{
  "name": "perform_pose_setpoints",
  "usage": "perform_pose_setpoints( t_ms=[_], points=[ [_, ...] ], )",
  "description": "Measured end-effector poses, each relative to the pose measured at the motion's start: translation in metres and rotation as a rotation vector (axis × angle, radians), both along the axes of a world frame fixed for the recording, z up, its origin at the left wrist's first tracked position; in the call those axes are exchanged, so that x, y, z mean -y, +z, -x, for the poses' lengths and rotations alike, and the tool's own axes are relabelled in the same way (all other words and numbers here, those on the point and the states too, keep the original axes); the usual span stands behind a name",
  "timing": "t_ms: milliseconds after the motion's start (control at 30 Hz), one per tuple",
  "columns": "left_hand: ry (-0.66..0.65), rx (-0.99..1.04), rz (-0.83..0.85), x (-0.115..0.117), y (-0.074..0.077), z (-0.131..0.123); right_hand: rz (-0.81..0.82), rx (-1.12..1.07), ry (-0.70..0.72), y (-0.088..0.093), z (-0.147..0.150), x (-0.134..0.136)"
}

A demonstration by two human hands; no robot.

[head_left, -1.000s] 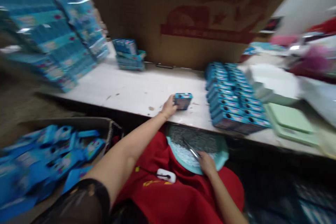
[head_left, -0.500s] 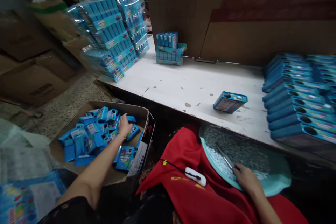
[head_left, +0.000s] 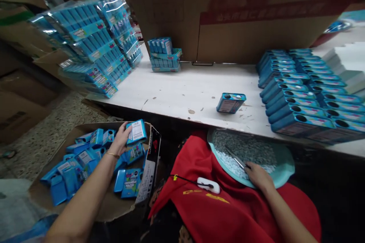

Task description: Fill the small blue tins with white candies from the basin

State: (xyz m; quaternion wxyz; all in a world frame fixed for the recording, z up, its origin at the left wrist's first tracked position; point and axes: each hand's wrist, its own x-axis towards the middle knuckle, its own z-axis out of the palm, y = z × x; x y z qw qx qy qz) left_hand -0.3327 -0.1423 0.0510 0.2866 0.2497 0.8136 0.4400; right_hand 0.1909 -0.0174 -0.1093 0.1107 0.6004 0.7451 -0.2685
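My left hand [head_left: 122, 138] is closed on a small blue candy box [head_left: 136, 132], its white label side facing up. It lifts the box over the right side of an open cardboard carton [head_left: 114, 212], where several similar blue boxes [head_left: 85, 157] lie jumbled. My right hand [head_left: 258, 174] is wrapped round the end of a long, narrow metal utensil [head_left: 236, 157]; I cannot tell its exact kind. The utensil's far end lies over small whitish pieces [head_left: 248, 152] inside a turquoise basin [head_left: 286, 176]. On the white table [head_left: 182, 95] ahead, one blue box [head_left: 230, 103] stands upright with a dark round spot on top.
Rows of upright blue boxes [head_left: 302, 95] fill the table's right side. Plastic-wrapped stacks [head_left: 88, 41] rise at the left, with two small trays [head_left: 164, 55] beside them. A large cardboard box [head_left: 171, 11] walls the back. A red cloth [head_left: 194, 205] with a white device [head_left: 208, 185] covers my lap.
My left hand has come up from the pile with a blue box in it. My right hand stays at the basin with the metal utensil. The view has swung to the right.
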Motion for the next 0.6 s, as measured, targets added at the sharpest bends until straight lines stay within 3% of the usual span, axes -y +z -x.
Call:
perform_pose_setpoints(
  t_ms=[67,133,267,333,400,500,600],
  points=[
    [-0.064,0.297,-0.147,-0.002,0.013,-0.035,0.015,0.017,-0.001,0.003,0.003,-0.001],
    [-0.144,0.505,-0.174,-0.005,0.015,-0.076,0.014,0.024,-0.013,0.009,0.006,-0.001],
    [-0.299,0.602,-0.009,-0.009,-0.011,-0.146,-0.001,0.015,-0.073,0.021,0.01,0.003],
    [-0.507,0.463,0.095,-0.011,-0.026,-0.164,-0.01,0.003,-0.102,0.026,0.011,0.005],
    [-0.818,0.175,0.145,-0.016,-0.033,-0.169,-0.031,0.004,-0.11,0.029,0.012,0.005],
    [-1.311,-0.309,0.164,-0.035,-0.025,-0.171,-0.05,0.022,-0.106,0.031,0.012,0.004],
    [-1.72,-0.579,0.23,-0.053,-0.013,-0.183,-0.062,0.038,-0.13,0.034,0.008,-0.001]
  ],
)
